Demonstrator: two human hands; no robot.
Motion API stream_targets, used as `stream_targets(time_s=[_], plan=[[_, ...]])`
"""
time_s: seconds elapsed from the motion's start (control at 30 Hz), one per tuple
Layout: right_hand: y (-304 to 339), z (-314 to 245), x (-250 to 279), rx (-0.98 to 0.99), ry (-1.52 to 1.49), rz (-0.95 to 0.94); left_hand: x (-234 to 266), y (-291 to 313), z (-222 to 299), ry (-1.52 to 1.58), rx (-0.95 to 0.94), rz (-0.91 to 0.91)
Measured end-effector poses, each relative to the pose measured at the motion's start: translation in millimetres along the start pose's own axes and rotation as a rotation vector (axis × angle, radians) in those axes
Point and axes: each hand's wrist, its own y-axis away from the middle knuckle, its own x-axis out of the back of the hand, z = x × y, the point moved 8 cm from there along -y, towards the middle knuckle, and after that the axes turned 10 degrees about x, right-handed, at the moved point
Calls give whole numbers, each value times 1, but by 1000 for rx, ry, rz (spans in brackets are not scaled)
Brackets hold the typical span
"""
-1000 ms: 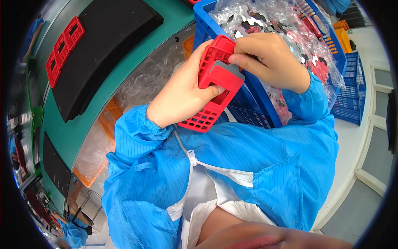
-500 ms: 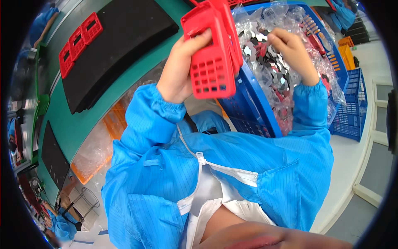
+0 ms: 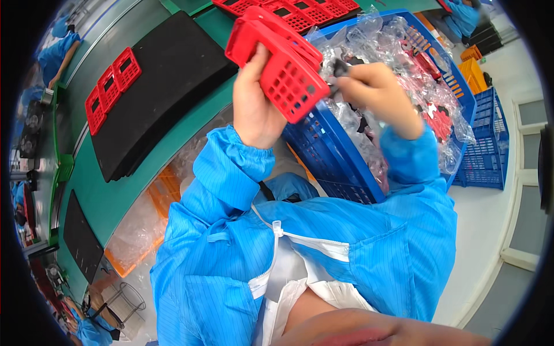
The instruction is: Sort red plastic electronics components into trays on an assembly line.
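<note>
My left hand (image 3: 257,118) grips a few red plastic calculator casings (image 3: 293,86), stacked loosely and tilted, with square key holes in a grid. Its thumb hooks into the window of the front one. Just right of the casings, my right hand (image 3: 384,95) is closed, slightly blurred, with a small dark thin piece (image 3: 340,68) at its fingertips. Below that hand stands a blue plastic crate (image 3: 346,164), filled with crumpled clear plastic bags (image 3: 398,43) and small dark and reddish parts.
Three red casings (image 3: 109,86) lie in a row on a black mat (image 3: 167,86) on the green bench (image 3: 190,124). More red casings (image 3: 297,14) sit at the far edge. An orange crate (image 3: 124,271) holds clear plastic. Another blue crate (image 3: 487,144) stands right. People work nearby.
My right hand has lifted from the parts in the crate and moved left towards the casings, carrying a dark piece. My left hand has tilted the casings, their lower end swinging right.
</note>
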Motion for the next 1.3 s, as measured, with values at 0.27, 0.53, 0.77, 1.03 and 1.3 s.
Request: stream_targets(time_s=[0.27,0.53,0.77,1.03,1.3], plan=[[1,12,5,28,8,-56,2,-13,-8,-54,-36,3],[6,-14,-35,132,-110,54,9,1,-7,-187,-216,97],[17,46,60,-368,775,-90,7,17,-5,-78,61,-55],[-15,-14,-94,-287,-1172,-43,4,35,-4,-324,-128,83],[-96,-60,-110,33,-721,79,43,86,49,-110,-251,168]])
